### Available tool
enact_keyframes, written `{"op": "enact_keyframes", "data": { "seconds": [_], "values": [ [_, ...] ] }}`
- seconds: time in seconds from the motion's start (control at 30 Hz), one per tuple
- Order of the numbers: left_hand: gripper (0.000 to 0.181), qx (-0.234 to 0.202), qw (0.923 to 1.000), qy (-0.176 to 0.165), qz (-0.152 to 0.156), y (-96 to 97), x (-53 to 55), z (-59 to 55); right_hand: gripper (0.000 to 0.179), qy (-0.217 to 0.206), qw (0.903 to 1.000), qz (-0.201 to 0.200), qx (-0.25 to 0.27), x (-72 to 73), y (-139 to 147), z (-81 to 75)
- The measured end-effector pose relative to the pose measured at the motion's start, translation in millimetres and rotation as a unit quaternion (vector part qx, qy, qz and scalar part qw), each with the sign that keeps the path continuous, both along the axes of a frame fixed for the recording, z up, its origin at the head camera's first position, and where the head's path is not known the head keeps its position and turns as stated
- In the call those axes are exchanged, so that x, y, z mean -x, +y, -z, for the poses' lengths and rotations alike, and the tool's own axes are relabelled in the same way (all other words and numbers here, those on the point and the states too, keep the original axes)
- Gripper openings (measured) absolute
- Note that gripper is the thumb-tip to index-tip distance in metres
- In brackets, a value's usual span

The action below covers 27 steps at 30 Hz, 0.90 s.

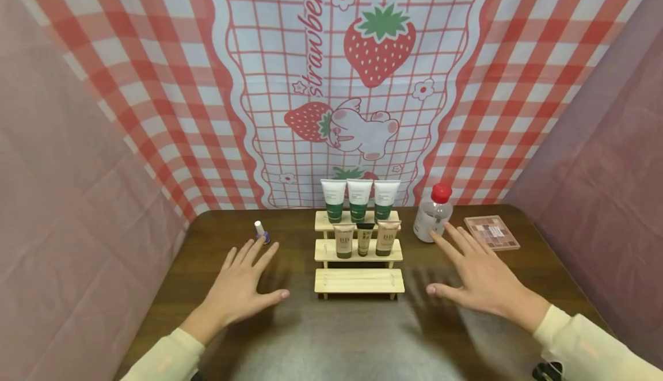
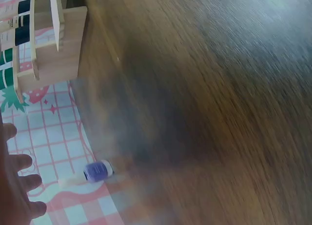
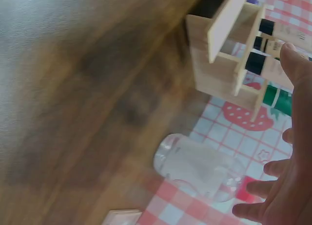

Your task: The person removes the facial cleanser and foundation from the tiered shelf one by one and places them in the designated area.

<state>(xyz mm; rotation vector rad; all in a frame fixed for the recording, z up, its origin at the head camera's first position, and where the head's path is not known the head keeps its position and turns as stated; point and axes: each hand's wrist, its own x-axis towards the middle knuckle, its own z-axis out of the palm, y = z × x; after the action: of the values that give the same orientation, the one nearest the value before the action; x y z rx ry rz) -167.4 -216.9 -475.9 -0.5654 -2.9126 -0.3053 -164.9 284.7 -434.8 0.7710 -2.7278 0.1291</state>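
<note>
My left hand [image 1: 235,289] hovers over the table with fingers spread and holds nothing. Just beyond its fingertips stands a small purple nail polish bottle [image 1: 265,236] with a white cap, seen too in the left wrist view. On the other side my right hand [image 1: 484,280] is also spread and holds nothing; its fingers lie nearest a clear bottle [image 1: 429,220] with a red cap. Between the hands stands a three-tier wooden rack [image 1: 359,281]. White-and-green tubes [image 1: 359,197] line its top tier, and beige tubes [image 1: 344,239] with dark caps stand on the middle one. The lowest tier is bare.
A flat makeup palette [image 1: 492,232] lies at the table's back right, behind the right hand. The dark wooden table [image 1: 331,335] backs onto a strawberry-patterned cloth [image 1: 380,47]. Pink cloth walls [image 1: 67,197] rise on both sides.
</note>
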Motion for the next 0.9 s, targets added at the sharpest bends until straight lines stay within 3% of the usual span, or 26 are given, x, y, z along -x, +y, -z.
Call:
{"op": "enact_keyframes", "data": {
  "seconds": [0.17,0.4,0.67,0.9],
  "values": [
    [0.1,-0.046,0.999,0.0,0.003,11.5,1.7,-2.5,0.105,-0.027,0.9985,-0.01,0.046,5.8,-11,-16.4],
    [0.095,-0.12,0.9903,-0.07,-0.008,29.0,3.7,-1.5,0.1,-0.063,0.9922,-0.003,0.108,11.8,-28,-28.2],
    [0.087,-0.236,0.9585,-0.158,-0.028,51.1,8.3,5.4,0.093,-0.106,0.9805,-0.009,0.165,22.5,-46,-33.2],
    [0.081,-0.324,0.9218,-0.21,-0.04,65.7,15.2,11.9,0.085,-0.112,0.9716,-0.016,0.208,34.3,-57,-31.2]
  ]
}}
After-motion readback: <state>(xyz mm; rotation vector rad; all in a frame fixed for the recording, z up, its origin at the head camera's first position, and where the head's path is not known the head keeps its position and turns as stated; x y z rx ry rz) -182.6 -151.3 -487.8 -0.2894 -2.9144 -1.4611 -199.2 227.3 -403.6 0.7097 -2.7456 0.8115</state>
